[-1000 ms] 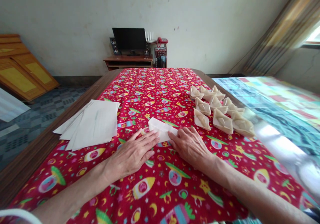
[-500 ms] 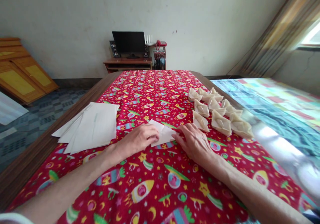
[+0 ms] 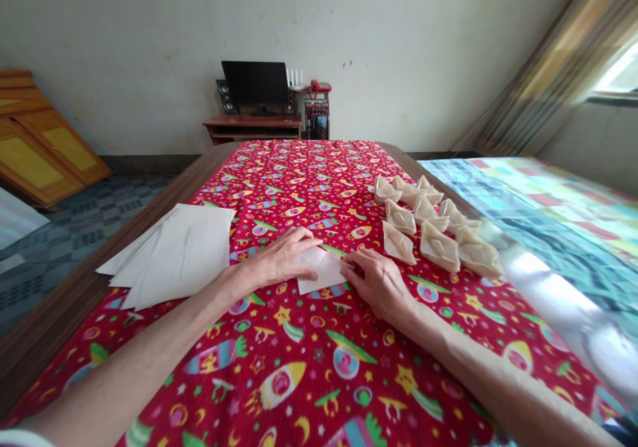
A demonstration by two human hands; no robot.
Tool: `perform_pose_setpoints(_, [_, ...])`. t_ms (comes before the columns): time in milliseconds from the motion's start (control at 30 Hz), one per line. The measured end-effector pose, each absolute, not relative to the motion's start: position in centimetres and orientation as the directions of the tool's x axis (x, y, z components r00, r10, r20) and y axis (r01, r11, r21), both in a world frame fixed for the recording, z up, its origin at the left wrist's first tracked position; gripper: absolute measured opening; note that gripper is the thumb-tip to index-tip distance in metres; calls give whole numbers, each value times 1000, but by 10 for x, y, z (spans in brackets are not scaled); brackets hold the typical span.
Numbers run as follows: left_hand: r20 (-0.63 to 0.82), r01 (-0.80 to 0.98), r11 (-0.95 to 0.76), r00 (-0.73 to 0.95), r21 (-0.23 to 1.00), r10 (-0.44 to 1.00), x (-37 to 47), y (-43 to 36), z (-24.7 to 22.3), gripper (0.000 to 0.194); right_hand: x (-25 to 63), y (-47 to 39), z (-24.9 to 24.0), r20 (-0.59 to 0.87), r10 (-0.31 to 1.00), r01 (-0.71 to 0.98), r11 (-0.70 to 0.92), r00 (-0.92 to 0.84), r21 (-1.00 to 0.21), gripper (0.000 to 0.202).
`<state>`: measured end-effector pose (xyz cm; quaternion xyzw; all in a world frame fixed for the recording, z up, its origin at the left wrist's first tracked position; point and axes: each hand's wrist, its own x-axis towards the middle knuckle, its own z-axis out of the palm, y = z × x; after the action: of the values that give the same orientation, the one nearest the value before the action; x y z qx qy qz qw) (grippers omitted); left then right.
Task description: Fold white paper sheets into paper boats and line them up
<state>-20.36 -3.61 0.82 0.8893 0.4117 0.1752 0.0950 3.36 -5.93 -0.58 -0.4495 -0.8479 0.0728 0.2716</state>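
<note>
A small folded sheet of white paper [image 3: 326, 273] lies on the red patterned cloth in front of me. My left hand [image 3: 284, 258] reaches over its left part, fingers stretched out and thumb apart from them, resting on the paper. At the right edge, my right hand [image 3: 376, 281] is closed, thumb and fingertips pinching the paper. The paper's left end is partly hidden under my left hand. Several folded paper ingots [image 3: 439, 244], cream-coloured and boat-shaped, stand in rows beyond my right hand. To the left lies a fanned stack of white paper sheets [image 3: 184, 248].
The red cloth [image 3: 279, 380] covers most of a brown wooden table [image 3: 50, 321]. A bed [image 3: 498, 194] adjoins on the right. Against the far wall are a monitor [image 3: 255, 85] on a desk [image 3: 252, 123] and a red telephone [image 3: 319, 87]. A wooden cabinet [image 3: 44, 141] stands left.
My left hand has opened, its fingers lifting and stretching over the paper with the thumb spread lower. My right hand has shifted slightly left and now pinches the paper's right edge.
</note>
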Motion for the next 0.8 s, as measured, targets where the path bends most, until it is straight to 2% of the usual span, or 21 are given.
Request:
perform_pose_setpoints(133, [253, 728, -609, 554, 314, 793, -203, -40, 5, 57, 31, -46, -5, 417, 811, 651, 580, -410, -489, 10])
perform_pose_setpoints(233, [272, 792, -535, 467, 294, 841, -202, -45, -1, 56, 27, -27, -5, 372, 831, 603, 557, -414, -571, 8])
perform_pose_setpoints(333, [304, 831, -481, 398, 281, 866, -200, -52, -5, 52, 24, -13, -6, 353, 843, 596, 537, -407, -597, 9])
perform_pose_setpoints(433, [348, 843, -466, 365, 270, 863, -197, -59, -4, 47, 23, -12, -7, 431, 809, 590, 586, -399, -555, 14])
perform_pose_setpoints(567, [400, 847, -480, 369, 226, 839, -195, -60, -3, 42, 25, -19, -7, 509, 717, 545, 695, -476, -469, 20])
perform_pose_setpoints(700, [403, 834, -505, 393, 222, 826, -196, -56, -6, 41, 25, -21, -6, 505, 651, 535, 757, -567, -374, 29])
perform_pose_setpoints(800, [394, 832, -499, 385, 244, 835, -196, -54, -8, 40, 22, -19, -8, 468, 643, 547, 764, -607, -341, 18])
